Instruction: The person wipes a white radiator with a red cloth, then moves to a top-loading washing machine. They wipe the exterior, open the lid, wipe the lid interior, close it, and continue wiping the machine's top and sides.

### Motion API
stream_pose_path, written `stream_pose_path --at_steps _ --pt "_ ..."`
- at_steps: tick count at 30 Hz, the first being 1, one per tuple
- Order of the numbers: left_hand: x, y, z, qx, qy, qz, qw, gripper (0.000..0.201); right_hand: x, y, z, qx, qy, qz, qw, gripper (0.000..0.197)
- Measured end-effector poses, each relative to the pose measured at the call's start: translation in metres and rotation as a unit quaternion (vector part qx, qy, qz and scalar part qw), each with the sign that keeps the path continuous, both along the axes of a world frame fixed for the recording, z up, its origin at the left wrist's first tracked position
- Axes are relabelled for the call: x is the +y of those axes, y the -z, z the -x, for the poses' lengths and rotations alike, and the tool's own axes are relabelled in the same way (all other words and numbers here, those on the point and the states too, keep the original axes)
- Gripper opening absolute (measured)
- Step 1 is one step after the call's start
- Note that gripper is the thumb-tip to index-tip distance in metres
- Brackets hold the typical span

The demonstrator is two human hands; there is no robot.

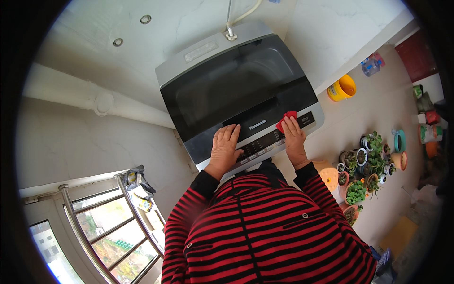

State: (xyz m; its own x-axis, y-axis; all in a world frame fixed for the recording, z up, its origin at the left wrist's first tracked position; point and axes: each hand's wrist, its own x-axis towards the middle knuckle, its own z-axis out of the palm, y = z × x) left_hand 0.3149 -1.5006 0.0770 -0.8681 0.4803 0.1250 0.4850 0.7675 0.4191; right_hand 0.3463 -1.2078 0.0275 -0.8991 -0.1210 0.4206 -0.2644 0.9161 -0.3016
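A top-loading washing machine (236, 80) with a dark see-through lid and grey body stands in front of me, its lid down. My left hand (224, 149) lies with fingers stretched out on the black front edge of the lid, left of the button panel (260, 144). It holds nothing. At the panel's right end, my right hand (294, 137) presses a folded red cloth (285, 122) against the black surface. The fingers lie over the cloth, and part of it sticks out past the fingertips.
A tap with a hose (230, 34) is above the machine's back. A yellow bucket (341, 88), potted plants (357, 191) and an orange stool (326, 176) stand on the floor at right. A white pipe (94, 98) runs along the left wall; a barred window (111, 232) is lower left.
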Motion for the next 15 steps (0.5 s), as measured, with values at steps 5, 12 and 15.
stream_pose_path --at_steps 5,12,15 --pt "0.033 0.005 0.027 -0.080 -0.024 0.098 0.992 0.097 0.032 -0.010 0.002 0.003 -0.089 0.100 0.991 0.043" --pt "0.044 -0.007 0.044 -0.150 -0.061 0.152 0.975 0.088 0.045 -0.004 -0.001 0.007 -0.124 0.148 0.981 0.041" --pt "0.051 -0.017 0.048 -0.168 -0.071 0.191 0.965 0.084 0.052 -0.002 0.000 -0.020 -0.139 0.183 0.973 0.042"
